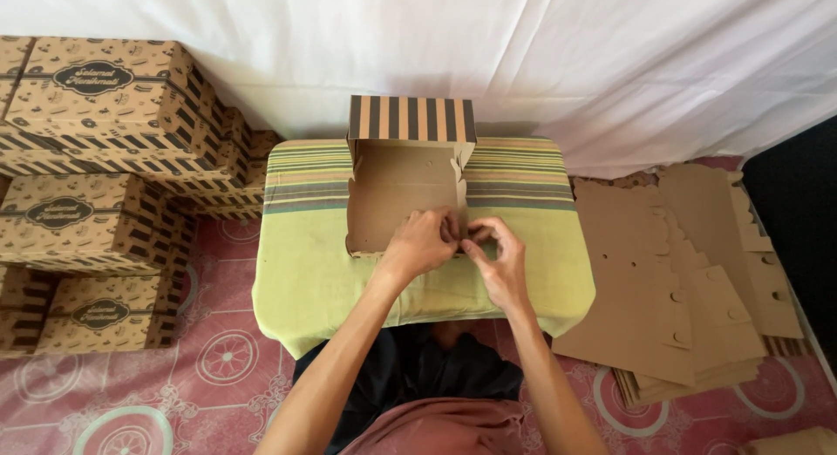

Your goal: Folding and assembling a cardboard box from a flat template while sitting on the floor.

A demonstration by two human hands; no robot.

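Fingertips of left hand and right hand pinch the near corner of the half-folded brown cardboard box; the fold probably needs firm pressure so it locks.

The left hand and right hand hide the near corner of the box; the picture's edge cuts off the stacked boxes.
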